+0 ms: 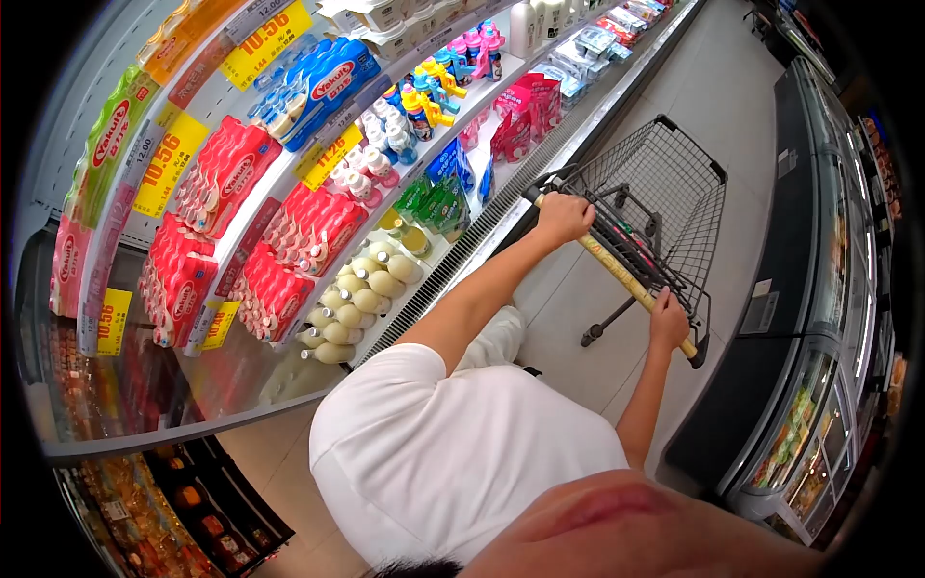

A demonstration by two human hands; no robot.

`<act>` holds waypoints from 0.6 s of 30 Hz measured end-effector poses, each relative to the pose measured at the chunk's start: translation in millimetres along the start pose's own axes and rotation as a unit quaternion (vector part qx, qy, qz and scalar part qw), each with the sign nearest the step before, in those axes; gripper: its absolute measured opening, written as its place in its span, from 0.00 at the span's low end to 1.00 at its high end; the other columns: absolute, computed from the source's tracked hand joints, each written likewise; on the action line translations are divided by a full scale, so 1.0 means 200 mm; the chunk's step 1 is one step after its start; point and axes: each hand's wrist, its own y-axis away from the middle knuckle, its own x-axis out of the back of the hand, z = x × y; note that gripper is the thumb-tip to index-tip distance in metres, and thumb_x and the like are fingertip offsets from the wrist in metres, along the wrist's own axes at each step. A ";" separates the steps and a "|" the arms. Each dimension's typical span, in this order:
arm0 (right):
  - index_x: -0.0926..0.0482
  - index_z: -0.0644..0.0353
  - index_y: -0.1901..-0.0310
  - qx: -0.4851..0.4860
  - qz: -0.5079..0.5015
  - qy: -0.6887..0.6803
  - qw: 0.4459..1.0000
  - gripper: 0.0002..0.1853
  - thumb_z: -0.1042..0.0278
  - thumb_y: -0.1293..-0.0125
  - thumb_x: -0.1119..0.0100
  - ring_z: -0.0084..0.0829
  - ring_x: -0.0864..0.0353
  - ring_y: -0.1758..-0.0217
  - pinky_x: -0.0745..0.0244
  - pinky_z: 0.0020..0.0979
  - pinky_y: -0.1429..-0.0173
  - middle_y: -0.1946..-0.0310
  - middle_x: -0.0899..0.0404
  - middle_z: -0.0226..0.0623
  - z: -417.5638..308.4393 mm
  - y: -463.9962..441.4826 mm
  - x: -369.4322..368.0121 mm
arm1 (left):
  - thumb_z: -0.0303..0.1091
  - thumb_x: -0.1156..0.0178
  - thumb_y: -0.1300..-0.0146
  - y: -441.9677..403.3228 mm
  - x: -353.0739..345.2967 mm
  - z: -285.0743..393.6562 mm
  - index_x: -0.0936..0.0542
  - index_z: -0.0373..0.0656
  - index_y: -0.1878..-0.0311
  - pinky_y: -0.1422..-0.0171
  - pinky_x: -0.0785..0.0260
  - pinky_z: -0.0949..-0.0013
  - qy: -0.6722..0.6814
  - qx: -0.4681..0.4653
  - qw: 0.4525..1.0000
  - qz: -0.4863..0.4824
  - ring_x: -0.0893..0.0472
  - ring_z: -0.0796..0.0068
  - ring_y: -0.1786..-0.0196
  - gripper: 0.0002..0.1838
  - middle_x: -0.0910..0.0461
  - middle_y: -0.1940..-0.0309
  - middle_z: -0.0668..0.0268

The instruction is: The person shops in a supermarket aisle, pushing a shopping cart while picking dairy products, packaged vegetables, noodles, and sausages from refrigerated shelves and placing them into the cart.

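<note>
My left hand is wrapped round the left end of a shopping cart handle. Farther along the same pale yellow bar, my right hand has its fingers closed near the right end. The black wire shopping cart stands on the tiled floor in front of me. No goods show in the part of its basket that I can see. A front caster wheel and metal frame show beneath the bar.
To my left runs a refrigerated shelf with red Yakult packs, white round bottles, colourful bottles and yellow price tags. A dark freezer case lines the right side. Tiled floor lies between.
</note>
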 end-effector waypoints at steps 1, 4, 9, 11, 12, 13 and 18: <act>0.16 0.54 0.69 -0.002 0.001 0.000 1.000 0.24 0.47 0.27 0.56 0.50 0.20 0.74 0.28 0.49 0.69 0.77 0.18 0.45 0.00 -0.06 -0.03 | 0.44 0.47 0.39 -0.05 -0.02 -0.01 0.21 0.43 0.83 0.69 0.30 0.53 0.005 0.004 1.000 0.007 0.20 0.55 0.78 0.20 0.20 0.82 0.59; 0.16 0.54 0.68 -0.028 -0.041 0.008 0.999 0.24 0.46 0.28 0.56 0.51 0.19 0.71 0.28 0.50 0.67 0.75 0.18 0.45 -0.01 -0.21 -0.08 | 0.43 0.46 0.40 -0.15 -0.07 -0.06 0.21 0.44 0.83 0.70 0.32 0.55 0.023 -0.015 0.999 0.035 0.21 0.56 0.77 0.19 0.21 0.83 0.61; 0.16 0.55 0.67 -0.030 -0.056 0.004 0.998 0.24 0.44 0.29 0.55 0.52 0.19 0.69 0.29 0.49 0.65 0.74 0.18 0.45 -0.03 -0.40 -0.14 | 0.44 0.45 0.41 -0.31 -0.12 -0.11 0.20 0.45 0.82 0.68 0.33 0.57 0.026 -0.027 0.999 0.011 0.20 0.59 0.77 0.18 0.20 0.82 0.63; 0.17 0.55 0.67 -0.032 -0.040 -0.027 0.998 0.24 0.44 0.29 0.54 0.51 0.19 0.69 0.29 0.48 0.65 0.74 0.18 0.46 -0.02 -0.46 -0.19 | 0.44 0.44 0.41 -0.36 -0.15 -0.14 0.20 0.45 0.81 0.68 0.33 0.57 0.023 -0.034 0.999 0.002 0.20 0.60 0.76 0.17 0.20 0.82 0.63; 0.16 0.55 0.67 -0.024 -0.042 -0.014 0.999 0.24 0.44 0.29 0.54 0.51 0.20 0.69 0.30 0.47 0.65 0.74 0.18 0.46 -0.02 -0.50 -0.20 | 0.44 0.44 0.41 -0.39 -0.17 -0.15 0.20 0.45 0.81 0.67 0.34 0.57 0.031 -0.038 0.999 0.005 0.21 0.60 0.76 0.18 0.20 0.82 0.63; 0.16 0.55 0.67 -0.023 -0.046 -0.014 0.999 0.24 0.44 0.29 0.54 0.51 0.20 0.69 0.30 0.47 0.65 0.74 0.18 0.46 -0.02 -0.53 -0.21 | 0.44 0.44 0.41 -0.41 -0.18 -0.16 0.20 0.45 0.82 0.67 0.34 0.58 0.039 -0.040 0.998 0.007 0.21 0.60 0.76 0.18 0.21 0.83 0.63; 0.17 0.56 0.50 -0.059 -0.091 -0.102 0.989 0.20 0.50 0.30 0.46 0.37 0.16 0.66 0.24 0.38 0.61 0.67 0.15 0.38 -0.10 -0.69 -0.24 | 0.42 0.39 0.41 -0.51 -0.15 -0.23 0.19 0.45 0.64 0.59 0.32 0.60 0.078 -0.060 0.991 -0.090 0.19 0.62 0.63 0.11 0.18 0.64 0.64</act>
